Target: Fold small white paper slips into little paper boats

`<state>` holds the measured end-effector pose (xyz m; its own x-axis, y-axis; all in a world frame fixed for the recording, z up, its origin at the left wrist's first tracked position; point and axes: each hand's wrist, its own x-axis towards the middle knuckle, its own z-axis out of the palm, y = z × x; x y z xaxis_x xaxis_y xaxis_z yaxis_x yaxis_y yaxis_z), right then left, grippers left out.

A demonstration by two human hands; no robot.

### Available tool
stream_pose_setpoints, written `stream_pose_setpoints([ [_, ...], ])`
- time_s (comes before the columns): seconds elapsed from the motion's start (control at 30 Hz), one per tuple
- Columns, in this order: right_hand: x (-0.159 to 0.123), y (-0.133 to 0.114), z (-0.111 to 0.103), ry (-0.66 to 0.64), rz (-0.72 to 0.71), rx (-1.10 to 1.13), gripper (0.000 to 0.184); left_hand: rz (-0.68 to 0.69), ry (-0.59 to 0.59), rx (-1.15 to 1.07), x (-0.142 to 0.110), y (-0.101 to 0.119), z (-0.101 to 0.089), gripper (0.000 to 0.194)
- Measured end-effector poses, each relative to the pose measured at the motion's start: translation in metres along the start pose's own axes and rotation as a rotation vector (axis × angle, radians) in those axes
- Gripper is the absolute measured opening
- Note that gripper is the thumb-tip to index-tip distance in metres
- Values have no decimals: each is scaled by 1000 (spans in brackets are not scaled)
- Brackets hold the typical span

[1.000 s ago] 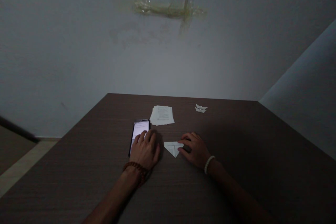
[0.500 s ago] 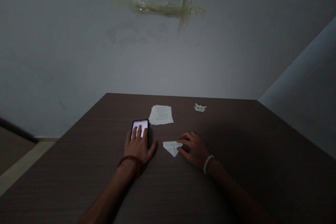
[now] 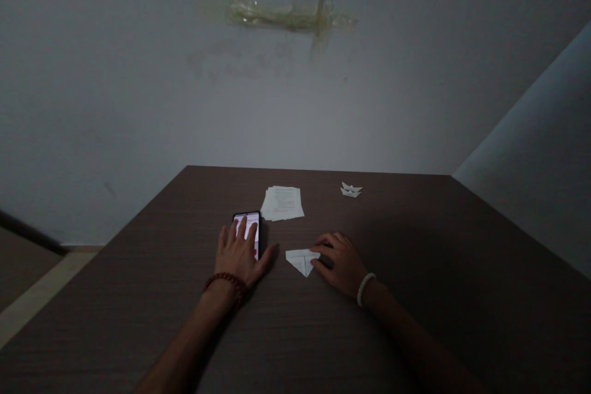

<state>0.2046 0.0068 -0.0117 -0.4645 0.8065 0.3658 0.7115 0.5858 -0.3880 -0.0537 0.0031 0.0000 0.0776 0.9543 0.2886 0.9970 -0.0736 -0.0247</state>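
My left hand (image 3: 237, 255) lies over a lit smartphone (image 3: 257, 235), fingers spread across its screen and thumb out to the right. Part of the phone is hidden under the fingers. A small folded paper (image 3: 301, 261), triangular with its point toward me, lies on the table between my hands. At its right corner, my right hand (image 3: 340, 265) pinches the paper between thumb and fingers. I wear a dark red beaded bracelet on my left wrist and a pale beaded one on the right.
Beyond the phone lies a stack of printed paper sheets (image 3: 282, 203). Small folded paper boats (image 3: 351, 189) sit toward the back right of the brown table (image 3: 397, 209). Behind the table rises a grey wall (image 3: 286, 117) with yellowed tape on it.
My left hand has shifted left and its fingers have spread out over the phone, which has been turned a little more upright. My right hand stays at the folded paper.
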Motion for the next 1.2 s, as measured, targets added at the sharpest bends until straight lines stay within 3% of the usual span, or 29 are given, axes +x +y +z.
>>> stream_pose_setpoints([
  [0.3,1,-3,-4,-12,8,-4,24,134,61,42,-22,30,-14,48],
  [0.73,0,-2,-3,-13,28,5,24,112,83,6,-22,31,-17,37],
  [0.8,0,-3,-3,-12,23,4,24,167,108,-14,-23,32,-18,35],
  [1.0,-1,-3,-2,-4,18,-5,22,497,88,-206,-27,42,-13,23],
  [1.2,0,-4,-3,-8,25,-7,23,547,48,-303,-27,46,-8,18],
])
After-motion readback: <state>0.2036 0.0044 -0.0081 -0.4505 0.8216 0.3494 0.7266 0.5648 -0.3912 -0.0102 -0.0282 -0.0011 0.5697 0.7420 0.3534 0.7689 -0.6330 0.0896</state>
